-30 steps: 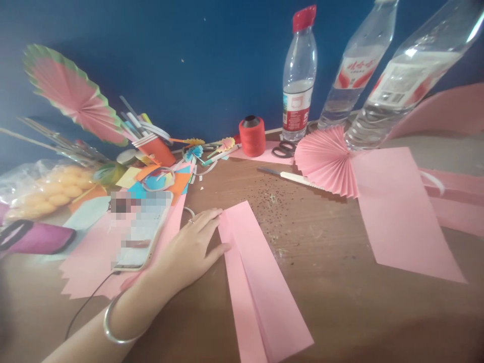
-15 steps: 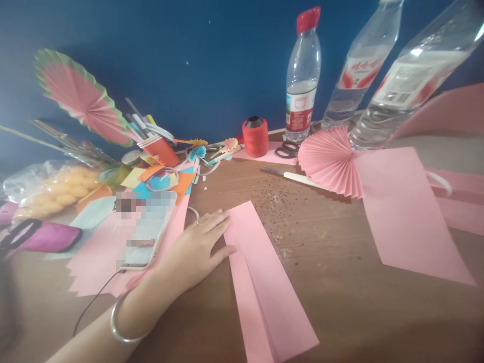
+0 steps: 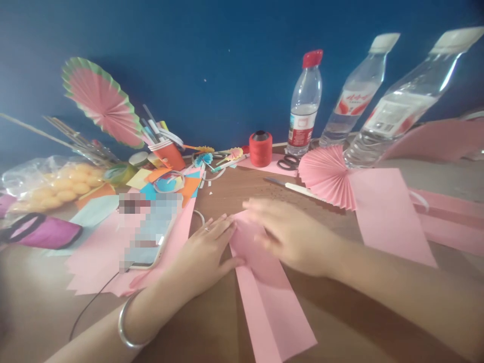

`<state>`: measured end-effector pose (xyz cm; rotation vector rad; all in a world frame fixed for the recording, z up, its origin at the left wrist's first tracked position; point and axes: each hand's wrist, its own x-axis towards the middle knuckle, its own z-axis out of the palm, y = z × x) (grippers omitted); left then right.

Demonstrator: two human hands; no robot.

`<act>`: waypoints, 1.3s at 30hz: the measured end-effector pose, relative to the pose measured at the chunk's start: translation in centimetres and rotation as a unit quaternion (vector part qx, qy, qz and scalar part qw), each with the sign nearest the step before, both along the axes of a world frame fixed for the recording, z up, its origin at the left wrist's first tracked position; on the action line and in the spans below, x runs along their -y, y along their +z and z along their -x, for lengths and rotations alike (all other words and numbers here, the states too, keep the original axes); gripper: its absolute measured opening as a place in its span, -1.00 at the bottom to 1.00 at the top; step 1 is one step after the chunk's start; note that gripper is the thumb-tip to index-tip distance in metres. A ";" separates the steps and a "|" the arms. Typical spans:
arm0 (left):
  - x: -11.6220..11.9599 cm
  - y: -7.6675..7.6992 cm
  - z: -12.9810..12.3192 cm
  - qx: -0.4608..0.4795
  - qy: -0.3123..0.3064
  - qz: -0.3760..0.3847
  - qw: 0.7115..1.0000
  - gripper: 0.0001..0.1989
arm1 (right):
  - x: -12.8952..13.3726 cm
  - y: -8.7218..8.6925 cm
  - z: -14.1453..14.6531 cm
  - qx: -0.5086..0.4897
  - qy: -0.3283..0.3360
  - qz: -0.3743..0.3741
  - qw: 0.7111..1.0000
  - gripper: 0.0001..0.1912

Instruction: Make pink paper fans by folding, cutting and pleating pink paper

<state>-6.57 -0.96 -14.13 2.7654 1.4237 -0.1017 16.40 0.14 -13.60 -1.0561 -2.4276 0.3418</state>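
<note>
A long strip of pink paper (image 3: 278, 307) lies lengthwise before me, with a crease running down it. My left hand (image 3: 209, 254) rests on the table at the strip's left edge, its fingertips and thumb touching the paper. Over the strip's far end is my right hand (image 3: 291, 232), fingers stretched out and slightly blurred; whether it touches the paper I cannot tell. Just beyond it sit a pleated pink paper fan (image 3: 325, 174) and a white-handled knife (image 3: 298, 189). A phone (image 3: 155, 237) lies left of my left hand on pink paper.
Three water bottles (image 3: 303, 111) stand by the blue wall, near a red thread spool (image 3: 260, 151) and black scissors (image 3: 288, 162). At the left are a cup of pens (image 3: 170, 154), a pink-green fan (image 3: 104, 103) and a magenta pouch (image 3: 49, 232). Another pink sheet (image 3: 389, 217) lies right.
My right hand has come in from the right, over the far end of the pink strip. My left hand stays at the strip's edge. The view has tilted up slightly.
</note>
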 end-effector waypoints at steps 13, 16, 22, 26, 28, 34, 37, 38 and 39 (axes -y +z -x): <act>0.7 -0.9 0.3 0.005 -0.019 -0.008 1.000 -0.20 | -0.2 -3.2 0.9 0.134 0.082 0.028 0.987 -0.28; 0.7 -1.0 0.2 -0.016 -0.031 -0.014 0.999 -0.18 | -0.2 -3.6 0.9 0.132 0.080 0.021 0.988 -0.28; 0.9 -1.1 -0.2 -0.038 -0.029 -0.003 0.999 -0.01 | -0.2 -3.8 0.7 0.129 0.083 0.007 0.988 -0.28; 1.1 -1.2 -0.4 -0.057 -0.034 -0.016 0.998 0.02 | -0.2 -3.8 0.7 0.130 0.079 0.001 0.988 -0.29; 1.1 -1.2 -0.5 -0.065 -0.035 -0.024 0.997 0.02 | -0.2 -3.8 0.7 0.132 0.080 -0.001 0.988 -0.30; 1.0 -1.2 -0.6 -0.074 -0.042 -0.044 0.995 0.01 | -0.1 -3.8 0.7 0.132 0.077 -0.011 0.988 -0.30; 1.3 -1.0 -0.7 -0.069 -0.044 -0.069 0.994 -0.06 | -0.1 -3.8 0.7 0.128 0.077 -0.013 0.989 -0.30; 1.5 -1.0 -0.8 -0.068 -0.045 -0.077 0.994 -0.10 | -0.2 -3.8 0.7 0.127 0.075 -0.013 0.989 -0.30; 1.8 -1.0 -0.9 -0.069 -0.049 -0.084 0.993 -0.15 | -0.2 -3.9 0.7 0.127 0.074 -0.013 0.989 -0.30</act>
